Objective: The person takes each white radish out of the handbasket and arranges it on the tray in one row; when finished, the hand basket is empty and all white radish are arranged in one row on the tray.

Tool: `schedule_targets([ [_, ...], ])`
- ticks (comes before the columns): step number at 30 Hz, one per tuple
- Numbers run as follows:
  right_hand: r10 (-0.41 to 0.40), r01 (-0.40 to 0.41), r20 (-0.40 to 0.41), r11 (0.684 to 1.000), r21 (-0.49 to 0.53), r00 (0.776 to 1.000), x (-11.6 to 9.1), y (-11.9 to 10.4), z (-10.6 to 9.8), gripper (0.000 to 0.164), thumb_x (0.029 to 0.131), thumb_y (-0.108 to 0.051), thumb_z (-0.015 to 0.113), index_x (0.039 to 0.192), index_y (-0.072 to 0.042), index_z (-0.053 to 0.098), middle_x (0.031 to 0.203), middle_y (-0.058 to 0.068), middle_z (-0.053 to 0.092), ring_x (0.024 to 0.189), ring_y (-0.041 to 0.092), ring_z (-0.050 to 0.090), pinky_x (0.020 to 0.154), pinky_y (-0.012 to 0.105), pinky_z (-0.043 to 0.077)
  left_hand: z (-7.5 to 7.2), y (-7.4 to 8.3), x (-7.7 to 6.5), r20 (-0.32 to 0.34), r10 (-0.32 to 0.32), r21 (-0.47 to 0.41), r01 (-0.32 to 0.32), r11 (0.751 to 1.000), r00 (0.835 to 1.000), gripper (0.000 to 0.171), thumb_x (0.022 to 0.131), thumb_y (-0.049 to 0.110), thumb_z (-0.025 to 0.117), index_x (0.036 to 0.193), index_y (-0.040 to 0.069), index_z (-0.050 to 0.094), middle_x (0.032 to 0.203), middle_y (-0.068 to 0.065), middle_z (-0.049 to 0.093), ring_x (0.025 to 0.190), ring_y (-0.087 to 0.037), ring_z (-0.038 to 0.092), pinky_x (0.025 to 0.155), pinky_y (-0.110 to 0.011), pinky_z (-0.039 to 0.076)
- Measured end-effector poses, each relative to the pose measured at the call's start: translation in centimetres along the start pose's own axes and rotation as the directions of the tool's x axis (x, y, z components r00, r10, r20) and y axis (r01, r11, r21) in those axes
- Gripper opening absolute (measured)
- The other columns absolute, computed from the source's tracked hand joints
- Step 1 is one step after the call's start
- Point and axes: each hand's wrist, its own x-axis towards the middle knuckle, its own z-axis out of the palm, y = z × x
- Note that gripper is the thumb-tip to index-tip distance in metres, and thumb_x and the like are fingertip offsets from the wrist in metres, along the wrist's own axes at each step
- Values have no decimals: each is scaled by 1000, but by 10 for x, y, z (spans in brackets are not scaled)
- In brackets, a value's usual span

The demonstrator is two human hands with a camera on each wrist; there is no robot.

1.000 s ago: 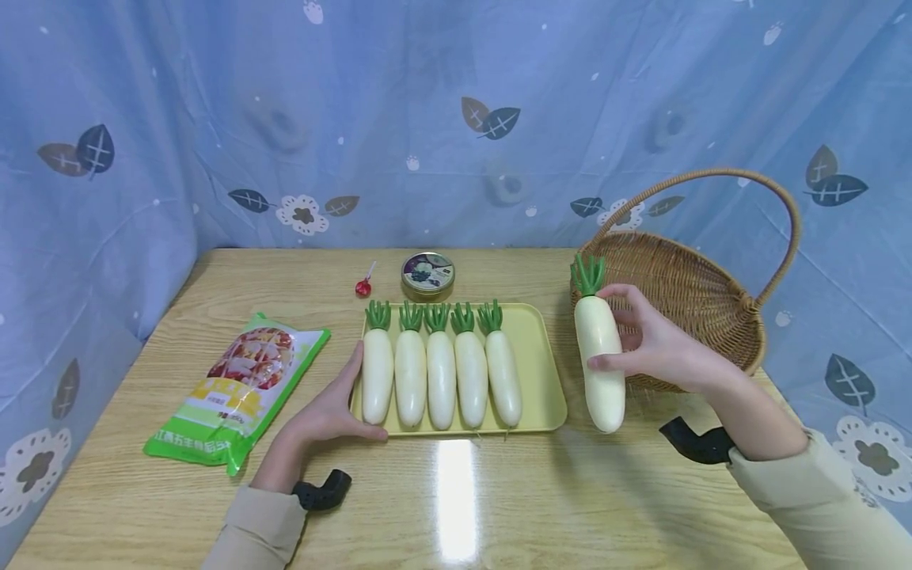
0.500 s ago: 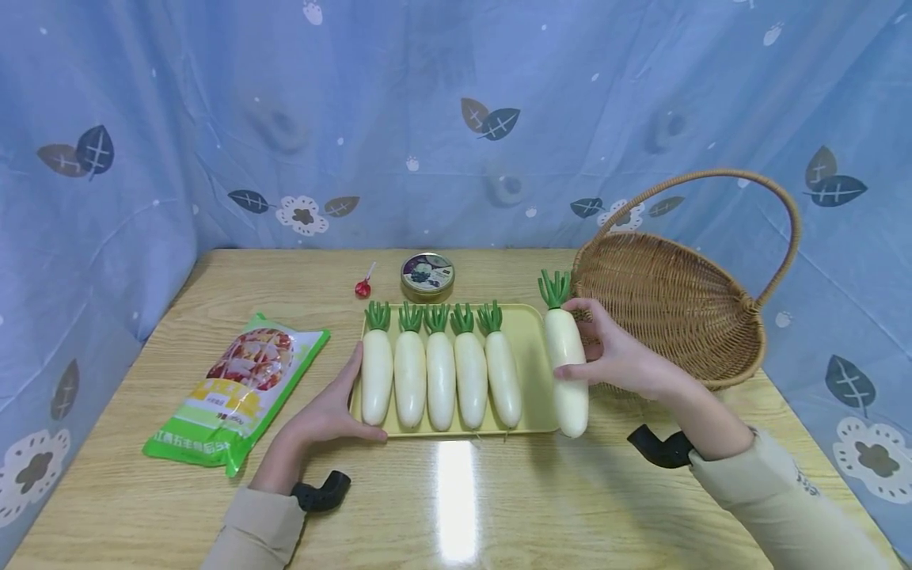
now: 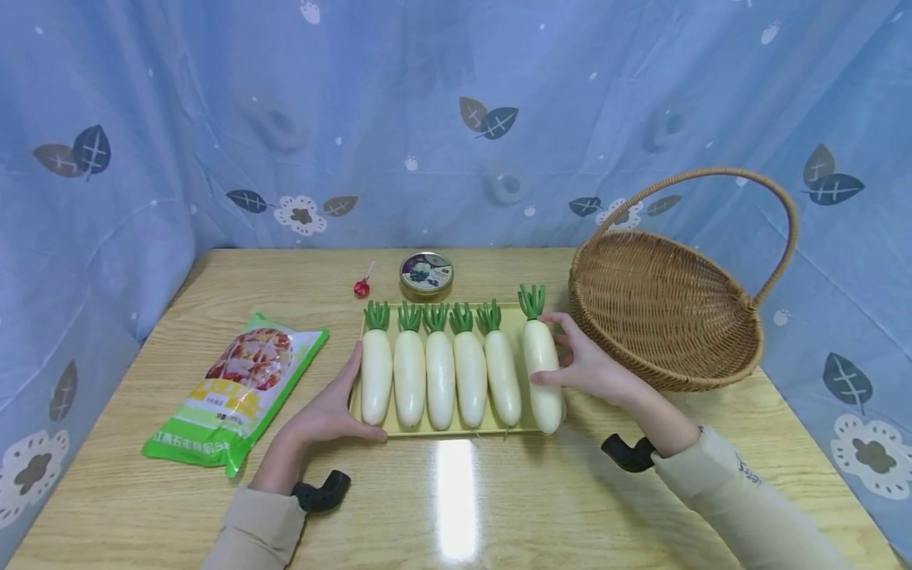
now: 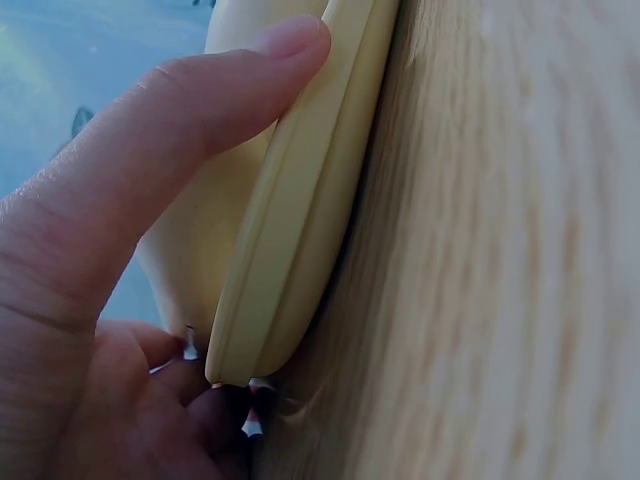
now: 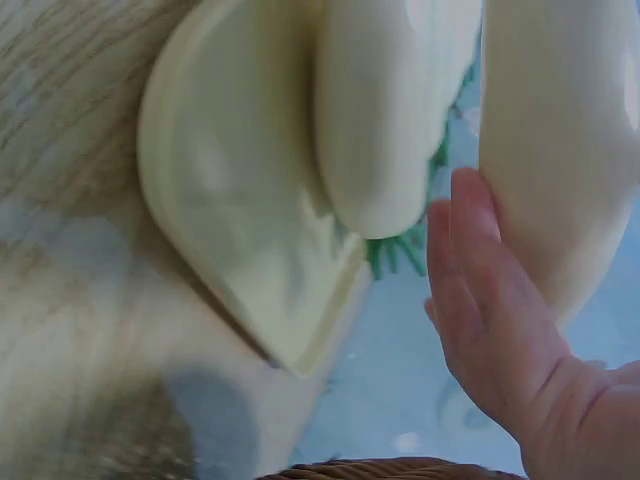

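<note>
My right hand [image 3: 587, 366] grips a white radish [image 3: 543, 372] with a green leafy top, holding it above the right part of a yellow tray [image 3: 516, 317]. In the right wrist view this radish [image 5: 560, 130] is apart from the tray surface [image 5: 240, 180]. Several more white radishes [image 3: 440, 380] lie side by side in the tray, tops toward the back. My left hand [image 3: 331, 408] holds the tray's front left corner. In the left wrist view its thumb [image 4: 200, 110] presses on the tray rim [image 4: 290, 200], while the other fingers curl by the corner, partly hidden.
A wicker basket [image 3: 663, 309] with a tall handle lies tipped at the right, its mouth toward me. On the left is a green and white food bag [image 3: 238, 392]. Behind the tray are a round tin [image 3: 426, 275] and a red lollipop [image 3: 362, 286]. A blue curtain [image 3: 399, 119] hangs behind the table.
My right hand has moved left with the radish, from in front of the basket to over the tray's right part. My left hand has stayed at the tray corner.
</note>
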Motion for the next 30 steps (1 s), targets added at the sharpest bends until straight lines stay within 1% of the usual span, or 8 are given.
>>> schedule_targets([
  [3,15,-15,-11,1000,-5,1000,5,5,1,83,77,-10,73,140,-9,18,132,32,35,99,37,56,74,39,51,1,1,0,-2,1,-3,-1,1000,1000,139,54,28,89,144,8,-15,151,-15,-10,137,-32,-3,108,-52,7],
  [7,50,-50,-18,999,-4,999,12,13,1,84,77,-9,72,141,-9,18,132,34,34,91,33,58,71,38,51,1,0,0,-3,-4,-4,4,1000,1000,139,54,28,89,144,8,-15,151,-15,-9,137,-31,-3,108,-52,7],
  [9,63,-63,-15,998,-1,998,15,18,2,84,76,-9,72,142,-9,19,132,34,34,91,32,58,71,37,51,2,0,0,-2,-6,-1,6,1000,1000,139,55,28,89,144,8,-15,151,-15,-9,137,-32,-2,108,-52,7],
  [16,86,-86,-14,996,-17,996,25,31,4,83,75,-10,74,142,-9,24,131,32,37,96,35,56,70,36,52,1,2,0,0,-9,7,9,1000,1000,139,54,29,89,144,8,-15,151,-15,-9,137,-32,-1,108,-51,8],
  [25,73,-75,-23,996,-53,997,32,39,9,83,75,-9,73,142,-4,24,133,36,32,108,44,50,77,41,51,0,4,-1,-2,-7,11,8,1000,1000,140,53,30,89,144,7,-15,151,-17,-8,137,-33,0,108,-51,9],
  [30,66,-67,-13,993,-100,998,32,40,10,86,77,-15,74,143,-2,20,133,35,31,112,44,47,80,42,49,1,2,0,-2,-9,11,9,1000,1000,139,54,30,89,144,8,-15,151,-16,-8,137,-33,0,108,-51,9],
])
